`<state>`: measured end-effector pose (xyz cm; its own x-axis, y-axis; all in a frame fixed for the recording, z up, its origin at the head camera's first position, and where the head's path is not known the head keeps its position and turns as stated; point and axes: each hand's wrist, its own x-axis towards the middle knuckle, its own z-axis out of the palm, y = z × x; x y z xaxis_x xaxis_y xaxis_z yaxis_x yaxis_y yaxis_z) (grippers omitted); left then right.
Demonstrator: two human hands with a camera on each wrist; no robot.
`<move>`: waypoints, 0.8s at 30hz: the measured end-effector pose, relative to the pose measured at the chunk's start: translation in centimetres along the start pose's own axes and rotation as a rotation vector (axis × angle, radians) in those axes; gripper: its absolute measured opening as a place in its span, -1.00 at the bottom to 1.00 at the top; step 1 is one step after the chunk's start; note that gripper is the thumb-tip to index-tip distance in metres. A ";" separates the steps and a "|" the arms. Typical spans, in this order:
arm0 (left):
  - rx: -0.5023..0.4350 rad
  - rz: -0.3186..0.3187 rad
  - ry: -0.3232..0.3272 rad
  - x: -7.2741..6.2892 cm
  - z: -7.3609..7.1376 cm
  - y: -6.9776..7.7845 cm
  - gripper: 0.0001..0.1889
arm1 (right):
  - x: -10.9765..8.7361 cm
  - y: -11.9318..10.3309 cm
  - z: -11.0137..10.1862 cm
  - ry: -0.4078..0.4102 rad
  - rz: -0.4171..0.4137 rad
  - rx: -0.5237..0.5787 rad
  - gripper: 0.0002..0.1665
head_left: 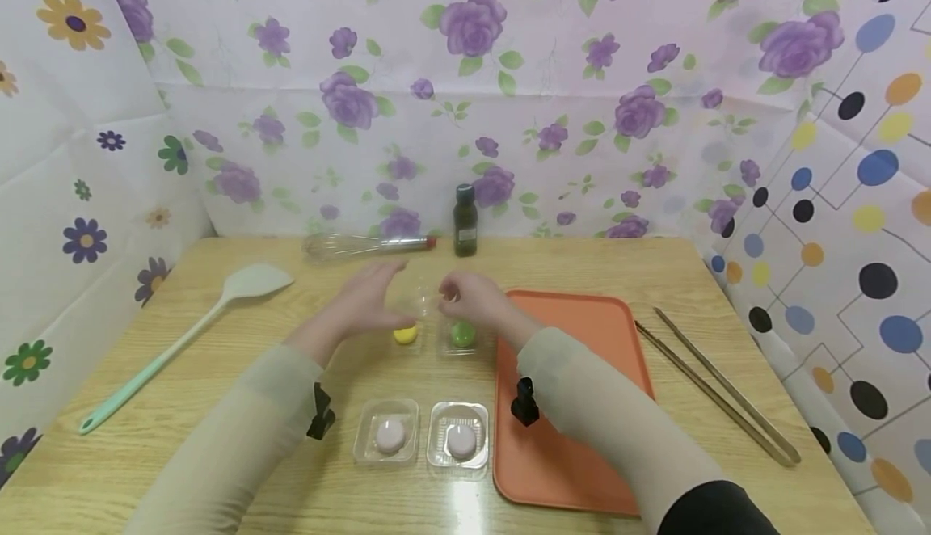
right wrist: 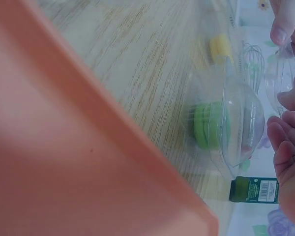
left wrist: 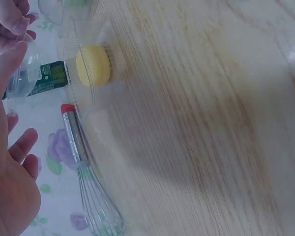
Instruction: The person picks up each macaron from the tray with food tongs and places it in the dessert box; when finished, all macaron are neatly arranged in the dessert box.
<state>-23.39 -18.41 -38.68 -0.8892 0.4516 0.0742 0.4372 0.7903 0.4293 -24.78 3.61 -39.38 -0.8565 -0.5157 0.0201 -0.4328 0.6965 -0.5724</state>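
Observation:
Between both hands a clear domed plastic lid [head_left: 424, 296] is held above the table. My left hand [head_left: 364, 305] pinches one side of its rim, and my right hand [head_left: 476, 301] pinches the other side. Below it, a yellow macaron [left wrist: 93, 66] sits in an uncovered clear plastic base. Beside that, a green macaron [right wrist: 211, 125] rests in a clear box with a domed lid [right wrist: 243, 123] over it. Closer to me, two clear boxes each contain a pale pink macaron, one at left [head_left: 390, 436] and one at right [head_left: 461, 441].
An orange tray [head_left: 567, 470] lies right of the boxes, with metal tongs [head_left: 727, 389] beyond it. At the back are a whisk [head_left: 364, 246] and a dark green bottle [head_left: 465, 224]. A pale spatula [head_left: 218, 305] lies at left.

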 end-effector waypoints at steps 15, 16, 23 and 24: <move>0.239 0.149 0.226 -0.8 -0.4 0.1 -0.03 | -1.0 0.5 -0.2 -0.078 0.152 0.695 -0.38; 0.261 0.176 0.252 -0.9 -0.4 0.1 -0.03 | -1.0 0.5 -0.3 -0.117 0.169 0.757 -0.33; 0.379 0.391 0.376 -1.0 -0.5 0.1 -0.07 | -0.5 0.7 -0.3 -0.269 0.297 1.023 -0.04; 0.388 0.424 0.393 -1.0 -0.4 0.1 -0.07 | -0.4 0.7 -0.3 -0.272 0.303 1.029 -0.07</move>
<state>-22.51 -18.95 -38.31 -0.5817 0.6287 0.5161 0.7094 0.7025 -0.0561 -24.79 4.47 -39.56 -0.7424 -0.5746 -0.3445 0.3329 0.1298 -0.9340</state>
